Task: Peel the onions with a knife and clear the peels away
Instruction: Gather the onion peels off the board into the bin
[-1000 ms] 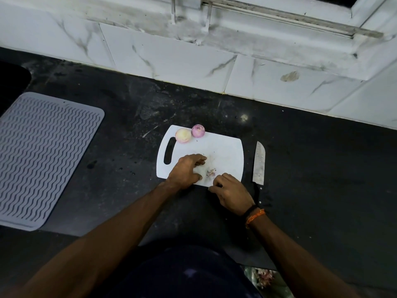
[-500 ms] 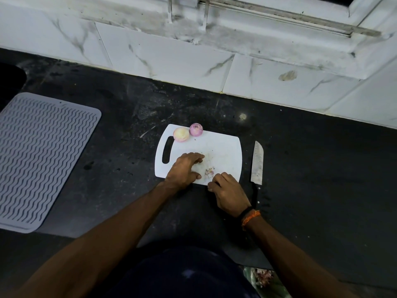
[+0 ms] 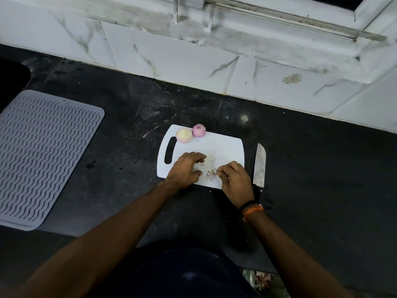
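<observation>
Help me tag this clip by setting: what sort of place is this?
Most likely a home kitchen counter: a white cutting board with two peeled onions, a knife beside it, and a drying mat.

Knife [image 3: 259, 165] handle hidden under right hand [image 3: 236, 181]. Mat [image 3: 40, 155] cut by left edge. Peel scraps [image 3: 212, 173] too small to make out.

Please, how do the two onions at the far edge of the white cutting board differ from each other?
The left onion is pale yellowish; the right onion is pink-purple. The left onion looks larger than the right onion. The left onion lies beside the handle slot; the right onion sits nearer the cutting board edge. Both look peeled and lie untouched.
</observation>
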Action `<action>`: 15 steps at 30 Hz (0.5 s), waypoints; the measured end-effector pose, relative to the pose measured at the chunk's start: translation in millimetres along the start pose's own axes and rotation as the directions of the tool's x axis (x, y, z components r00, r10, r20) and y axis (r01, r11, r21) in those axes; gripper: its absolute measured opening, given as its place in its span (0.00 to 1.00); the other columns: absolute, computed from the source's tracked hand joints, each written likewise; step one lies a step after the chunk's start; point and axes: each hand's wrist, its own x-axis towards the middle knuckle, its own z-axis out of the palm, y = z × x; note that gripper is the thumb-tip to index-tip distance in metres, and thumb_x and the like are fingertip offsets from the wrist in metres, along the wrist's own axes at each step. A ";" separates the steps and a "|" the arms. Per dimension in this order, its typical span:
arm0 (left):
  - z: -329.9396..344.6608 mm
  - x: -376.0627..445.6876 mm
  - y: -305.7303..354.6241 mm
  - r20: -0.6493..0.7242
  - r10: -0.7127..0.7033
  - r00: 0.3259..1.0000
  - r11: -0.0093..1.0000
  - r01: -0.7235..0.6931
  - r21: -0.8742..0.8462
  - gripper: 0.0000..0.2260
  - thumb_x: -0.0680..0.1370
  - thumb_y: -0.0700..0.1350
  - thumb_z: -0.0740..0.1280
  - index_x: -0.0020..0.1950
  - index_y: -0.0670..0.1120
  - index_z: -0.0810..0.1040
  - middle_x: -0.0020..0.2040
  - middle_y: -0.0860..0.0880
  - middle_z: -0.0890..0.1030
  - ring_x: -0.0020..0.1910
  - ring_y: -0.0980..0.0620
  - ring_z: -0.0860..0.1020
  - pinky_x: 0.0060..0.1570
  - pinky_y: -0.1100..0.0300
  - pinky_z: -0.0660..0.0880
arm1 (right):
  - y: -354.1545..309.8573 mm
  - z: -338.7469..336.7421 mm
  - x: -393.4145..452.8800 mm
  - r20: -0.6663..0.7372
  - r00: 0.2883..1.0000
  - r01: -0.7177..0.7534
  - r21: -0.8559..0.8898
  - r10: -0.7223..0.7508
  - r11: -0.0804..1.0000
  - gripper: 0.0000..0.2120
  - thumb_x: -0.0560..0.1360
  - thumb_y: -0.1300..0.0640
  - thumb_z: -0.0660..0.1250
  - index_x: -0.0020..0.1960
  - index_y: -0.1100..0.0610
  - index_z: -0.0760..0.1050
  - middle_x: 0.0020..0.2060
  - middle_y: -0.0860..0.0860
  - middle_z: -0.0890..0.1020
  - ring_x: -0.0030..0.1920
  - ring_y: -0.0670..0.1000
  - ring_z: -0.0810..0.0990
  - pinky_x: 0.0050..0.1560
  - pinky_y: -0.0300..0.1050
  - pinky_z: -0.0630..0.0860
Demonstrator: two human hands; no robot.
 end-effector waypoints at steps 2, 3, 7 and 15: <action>0.1 0.4 -0.1 -0.004 -0.007 1.000 1.000 0.007 0.007 0.23 0.73 0.37 0.73 0.68 0.45 0.76 0.61 0.48 0.81 0.58 0.48 0.77 0.59 0.53 0.75 | 0.2 2.2 2.8 -0.004 1.000 -0.013 0.015 0.013 1.000 0.04 0.77 0.61 0.70 0.48 0.57 0.84 0.44 0.51 0.80 0.46 0.53 0.80 0.45 0.46 0.77; 1.4 1.0 -0.3 -0.001 -0.014 1.000 1.000 0.014 0.009 0.23 0.73 0.37 0.73 0.68 0.45 0.76 0.61 0.48 0.81 0.58 0.48 0.77 0.59 0.53 0.76 | 0.9 4.0 5.6 -0.005 0.999 -0.039 0.016 0.039 0.999 0.05 0.77 0.61 0.70 0.49 0.57 0.84 0.44 0.51 0.81 0.46 0.53 0.80 0.45 0.47 0.78; 5.0 2.3 2.4 0.018 -0.037 0.999 0.999 0.037 0.009 0.23 0.74 0.35 0.71 0.69 0.45 0.76 0.61 0.47 0.81 0.59 0.48 0.77 0.61 0.51 0.76 | -6.2 11.1 14.9 0.079 0.991 -0.106 -0.070 0.112 0.992 0.14 0.74 0.69 0.67 0.56 0.60 0.84 0.48 0.55 0.82 0.50 0.58 0.81 0.50 0.48 0.78; 4.5 3.5 3.5 -0.058 -0.054 0.997 0.987 0.045 -0.156 0.21 0.74 0.29 0.64 0.65 0.42 0.78 0.55 0.45 0.85 0.55 0.48 0.82 0.60 0.56 0.78 | -22.4 14.2 8.3 0.120 0.992 -0.017 -0.080 0.026 0.997 0.17 0.71 0.71 0.65 0.56 0.62 0.83 0.49 0.57 0.82 0.51 0.59 0.80 0.50 0.49 0.78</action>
